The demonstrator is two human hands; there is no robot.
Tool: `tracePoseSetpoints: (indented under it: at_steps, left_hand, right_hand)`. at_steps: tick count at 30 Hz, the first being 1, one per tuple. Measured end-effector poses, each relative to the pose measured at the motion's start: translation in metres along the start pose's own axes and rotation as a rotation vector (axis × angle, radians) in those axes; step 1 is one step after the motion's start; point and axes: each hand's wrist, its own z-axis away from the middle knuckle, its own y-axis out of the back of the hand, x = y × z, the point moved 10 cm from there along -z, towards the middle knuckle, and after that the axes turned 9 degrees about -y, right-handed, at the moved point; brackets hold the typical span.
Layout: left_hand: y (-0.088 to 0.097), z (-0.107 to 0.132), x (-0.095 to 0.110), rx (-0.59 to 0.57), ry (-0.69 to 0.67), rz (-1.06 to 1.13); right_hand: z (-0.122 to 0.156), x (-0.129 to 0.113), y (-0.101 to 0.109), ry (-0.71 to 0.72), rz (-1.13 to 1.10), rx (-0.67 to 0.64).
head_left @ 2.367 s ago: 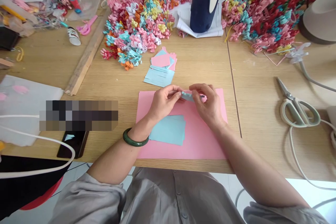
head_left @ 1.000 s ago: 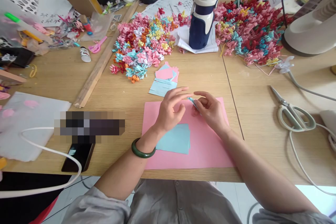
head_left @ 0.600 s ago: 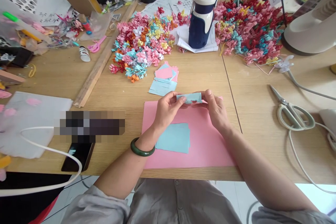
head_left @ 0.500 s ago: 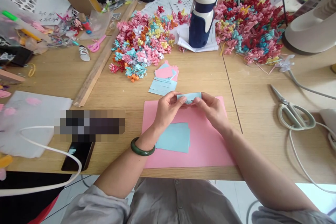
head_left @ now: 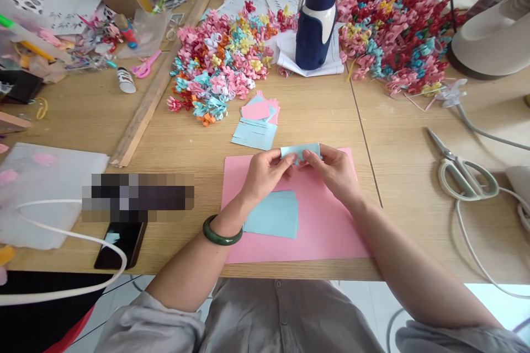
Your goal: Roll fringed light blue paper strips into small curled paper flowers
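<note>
Wooden desk (head_left: 314,116), pink sheet (head_left: 323,231) at its near edge, light blue paper stack (head_left: 273,215) lying on it, left hand (head_left: 265,174) and right hand (head_left: 335,171) just beyond, fingertips of both pinched on a small blue slip (head_left: 300,150) over the sheet's far edge, cut pieces (head_left: 256,124) farther, curled paper heap (head_left: 219,66) and navy bottle (head_left: 314,22) far

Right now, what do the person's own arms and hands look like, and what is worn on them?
The left hand and right hand are bare. A glossy dark green bangle circles the left wrist. The loose grey fabric sleeves end near the elbows.
</note>
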Motion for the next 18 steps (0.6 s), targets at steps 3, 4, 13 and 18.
tracePoseSetpoints:
  at_steps: [3,4,13,18]
  left_hand:
    - [-0.004,0.001,0.003,-0.050,-0.003,-0.052]
    - [-0.005,0.001,0.003,-0.052,0.006,-0.051]
    - [-0.008,0.001,-0.002,-0.071,0.025,-0.006]
    - [-0.003,0.001,-0.008,-0.011,0.043,0.023]
  right_hand:
    - [-0.002,0.002,0.003,0.013,-0.041,0.023]
    - [-0.002,0.003,0.003,0.010,-0.048,0.019]
    - [0.002,-0.003,-0.003,0.017,0.010,-0.007]
    - [0.004,-0.005,-0.009,0.025,0.067,-0.044]
